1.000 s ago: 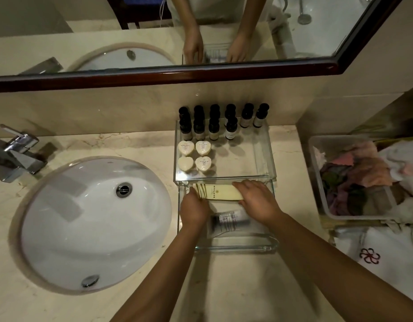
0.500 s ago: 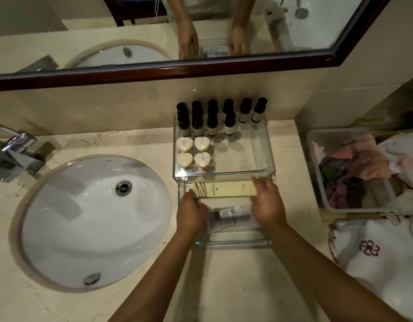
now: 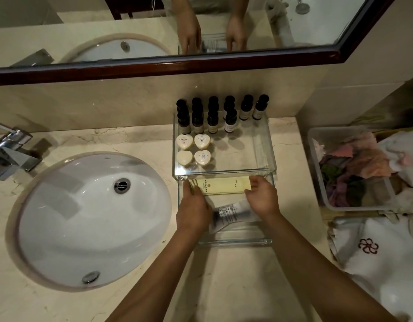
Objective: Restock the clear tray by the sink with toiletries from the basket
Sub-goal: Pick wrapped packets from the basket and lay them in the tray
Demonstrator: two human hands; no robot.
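Currently my left hand (image 3: 194, 205) lies flat-fingered on the packet (image 3: 221, 185), left end; right hand (image 3: 262, 196) meets its right end, grip unclear. Packet sits rearmost in the lower tray (image 3: 235, 241). I recommend squaring it parallel to the back wall, off the tube (image 3: 231, 213).

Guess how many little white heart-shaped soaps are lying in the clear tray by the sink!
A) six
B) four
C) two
B: four white heart-shaped soaps lie in two rows of two on the left side of the clear rectangular tray, just in front of the small dark-capped bottles.
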